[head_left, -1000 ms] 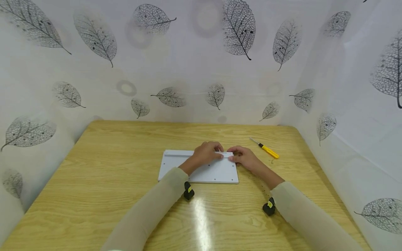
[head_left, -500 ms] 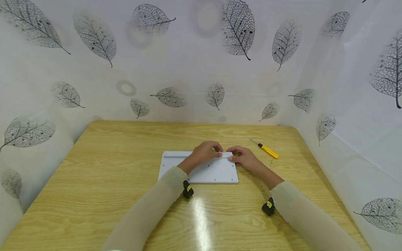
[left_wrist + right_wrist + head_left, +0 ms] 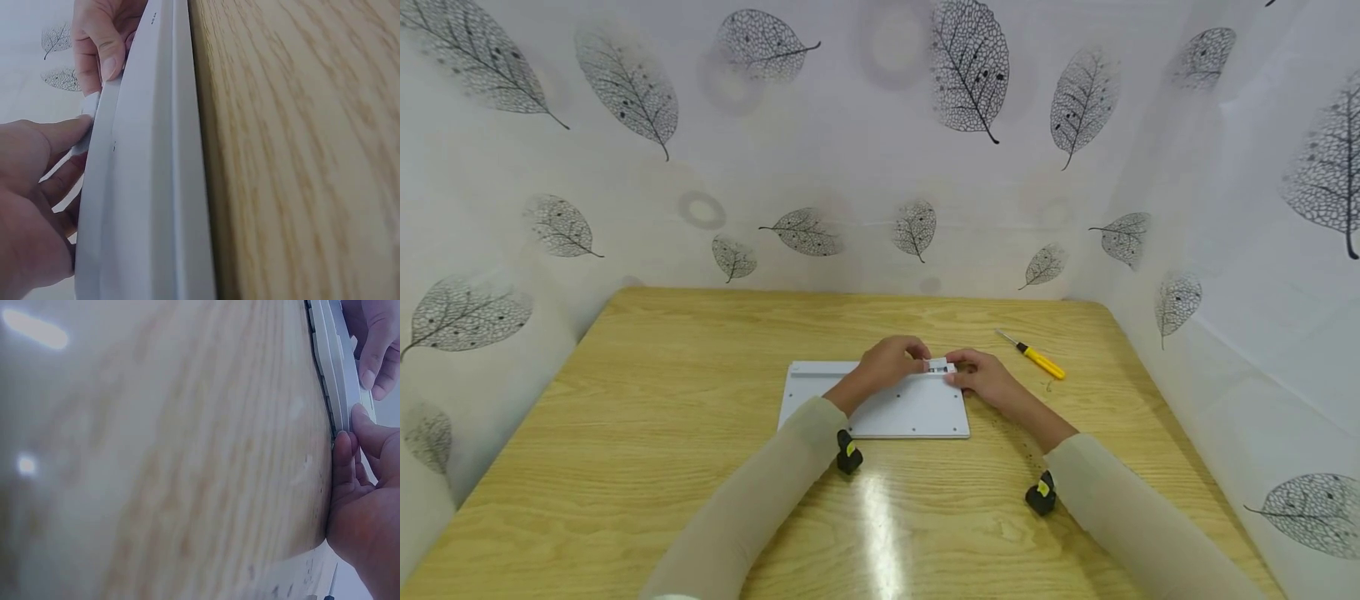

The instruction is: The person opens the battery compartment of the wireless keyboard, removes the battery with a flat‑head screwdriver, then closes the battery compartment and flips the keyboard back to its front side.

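A white keyboard (image 3: pixel 917 414) lies face down on the table, with small screws dotting its back and a raised bar along its far edge. At that bar's right end a battery compartment shows dark parts inside, and a small white battery cover (image 3: pixel 90 106) stands tilted up there. My left hand (image 3: pixel 889 365) reaches over the keyboard and pinches the cover between thumb and fingers. With thumb above and fingers underneath, my right hand (image 3: pixel 988 379) grips the keyboard's far right corner. Keys show along the underside in the right wrist view. My left fingertips partly hide the compartment.
A screwdriver (image 3: pixel 1041 361) with a yellow handle lies to the right of the keyboard, its tip pointing back left. The wooden table (image 3: pixel 700 333) is bounded by a white leaf-print curtain (image 3: pixel 865 167) at the back and sides.
The cover at the bar's right end has come up, and the compartment beneath it now shows. Both hands stay almost in place; the keyboard has barely shifted.
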`<move>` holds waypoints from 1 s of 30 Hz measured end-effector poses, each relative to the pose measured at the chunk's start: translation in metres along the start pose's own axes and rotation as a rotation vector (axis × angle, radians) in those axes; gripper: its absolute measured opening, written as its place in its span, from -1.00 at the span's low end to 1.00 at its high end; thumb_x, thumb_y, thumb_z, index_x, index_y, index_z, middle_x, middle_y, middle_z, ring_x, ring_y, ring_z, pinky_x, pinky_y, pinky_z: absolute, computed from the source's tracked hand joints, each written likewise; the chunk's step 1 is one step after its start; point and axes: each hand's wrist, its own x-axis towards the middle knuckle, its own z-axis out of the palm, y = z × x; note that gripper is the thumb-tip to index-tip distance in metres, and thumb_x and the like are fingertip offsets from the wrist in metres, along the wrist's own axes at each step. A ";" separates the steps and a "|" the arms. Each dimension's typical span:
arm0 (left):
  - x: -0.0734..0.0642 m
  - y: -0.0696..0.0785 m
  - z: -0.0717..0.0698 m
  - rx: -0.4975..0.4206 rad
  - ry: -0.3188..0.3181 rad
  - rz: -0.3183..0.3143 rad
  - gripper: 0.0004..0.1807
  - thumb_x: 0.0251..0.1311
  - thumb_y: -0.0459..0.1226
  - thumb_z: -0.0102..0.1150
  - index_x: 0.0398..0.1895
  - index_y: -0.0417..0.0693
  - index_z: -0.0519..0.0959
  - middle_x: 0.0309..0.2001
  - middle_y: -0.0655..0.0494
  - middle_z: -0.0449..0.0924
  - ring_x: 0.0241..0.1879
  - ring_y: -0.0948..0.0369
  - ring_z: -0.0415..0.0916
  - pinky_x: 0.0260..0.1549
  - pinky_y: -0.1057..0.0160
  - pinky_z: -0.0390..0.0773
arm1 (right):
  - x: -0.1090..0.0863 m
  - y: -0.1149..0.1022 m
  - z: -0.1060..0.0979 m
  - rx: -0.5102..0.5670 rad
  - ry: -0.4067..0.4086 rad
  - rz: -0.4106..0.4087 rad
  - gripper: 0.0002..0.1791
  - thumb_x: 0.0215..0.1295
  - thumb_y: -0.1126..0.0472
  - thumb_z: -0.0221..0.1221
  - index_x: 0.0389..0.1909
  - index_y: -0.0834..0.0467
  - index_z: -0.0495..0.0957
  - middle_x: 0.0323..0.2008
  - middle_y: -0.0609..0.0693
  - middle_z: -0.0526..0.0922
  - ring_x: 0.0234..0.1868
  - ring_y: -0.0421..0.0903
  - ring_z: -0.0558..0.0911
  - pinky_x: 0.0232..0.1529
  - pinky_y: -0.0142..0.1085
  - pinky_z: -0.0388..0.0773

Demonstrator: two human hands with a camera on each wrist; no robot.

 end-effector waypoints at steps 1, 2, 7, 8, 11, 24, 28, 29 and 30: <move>0.000 0.000 0.000 -0.007 0.008 -0.001 -0.90 0.40 -0.14 0.21 -0.13 0.13 0.66 -0.09 0.20 0.65 -0.11 0.21 0.53 0.02 0.06 0.45 | 0.000 0.000 0.000 -0.001 0.001 0.000 -0.49 0.41 0.15 0.25 0.30 0.22 0.45 0.03 0.20 0.62 -0.21 -0.08 0.59 -0.24 -0.30 0.59; 0.000 -0.001 0.000 -0.017 0.014 -0.003 -0.90 0.40 -0.15 0.20 -0.14 0.13 0.66 -0.08 0.19 0.65 -0.11 0.20 0.53 0.01 0.06 0.46 | 0.000 0.000 0.001 -0.001 0.002 0.001 -0.49 0.40 0.14 0.26 0.30 0.22 0.46 0.03 0.20 0.62 -0.21 -0.08 0.59 -0.24 -0.30 0.59; 0.002 -0.003 -0.001 -0.037 0.033 -0.006 -0.91 0.41 -0.18 0.19 -0.15 0.10 0.66 -0.09 0.18 0.65 -0.13 0.22 0.52 -0.05 0.11 0.47 | 0.000 -0.002 0.001 -0.005 0.002 0.014 -0.50 0.40 0.12 0.26 0.28 0.19 0.48 0.01 0.18 0.62 -0.22 -0.07 0.58 -0.24 -0.30 0.59; 0.002 -0.003 -0.001 -0.037 0.034 -0.007 -0.92 0.41 -0.19 0.19 -0.15 0.10 0.66 -0.10 0.18 0.65 -0.14 0.22 0.52 -0.06 0.12 0.47 | 0.000 -0.002 0.001 -0.004 0.004 0.018 -0.51 0.40 0.12 0.26 0.29 0.18 0.48 0.00 0.18 0.63 -0.22 -0.08 0.58 -0.24 -0.30 0.59; 0.002 -0.003 -0.001 -0.043 0.038 -0.007 -0.91 0.41 -0.19 0.19 -0.15 0.09 0.67 -0.12 0.17 0.65 -0.15 0.21 0.51 -0.08 0.14 0.47 | 0.000 -0.002 0.000 -0.004 0.006 0.020 -0.50 0.40 0.13 0.26 0.29 0.19 0.47 -0.01 0.18 0.63 -0.24 -0.07 0.57 -0.26 -0.30 0.58; 0.005 -0.011 -0.014 -0.150 0.051 0.003 -0.83 0.41 -0.20 0.20 -0.04 0.03 0.68 -0.07 0.14 0.65 -0.05 0.17 0.52 -0.04 0.16 0.54 | 0.002 0.000 0.000 -0.013 0.003 0.013 -0.56 0.39 0.11 0.27 0.23 0.13 0.52 -0.01 0.13 0.64 -0.26 -0.11 0.57 -0.26 -0.31 0.56; 0.007 -0.017 -0.025 -0.178 0.051 0.019 -0.81 0.42 -0.20 0.19 -0.01 0.00 0.68 -0.05 0.10 0.66 -0.06 0.14 0.54 -0.12 0.19 0.56 | 0.003 0.001 0.000 -0.012 0.007 0.019 -0.57 0.38 0.10 0.28 0.21 0.11 0.54 -0.04 0.10 0.65 -0.28 -0.12 0.56 -0.28 -0.31 0.56; 0.007 -0.019 -0.028 -0.180 0.052 0.024 -0.81 0.42 -0.20 0.19 -0.01 0.00 0.68 -0.05 0.09 0.66 -0.06 0.14 0.54 -0.14 0.21 0.56 | 0.003 0.001 0.000 -0.012 0.007 0.018 -0.57 0.38 0.10 0.28 0.21 0.11 0.53 -0.05 0.10 0.65 -0.28 -0.11 0.55 -0.28 -0.31 0.56; 0.007 -0.020 -0.030 -0.177 0.051 0.028 -0.81 0.42 -0.20 0.18 -0.01 0.00 0.67 -0.05 0.09 0.66 -0.07 0.14 0.54 -0.16 0.22 0.56 | 0.003 0.000 0.000 -0.011 0.008 0.020 -0.58 0.39 0.11 0.28 0.21 0.11 0.54 -0.06 0.09 0.64 -0.28 -0.11 0.54 -0.28 -0.30 0.55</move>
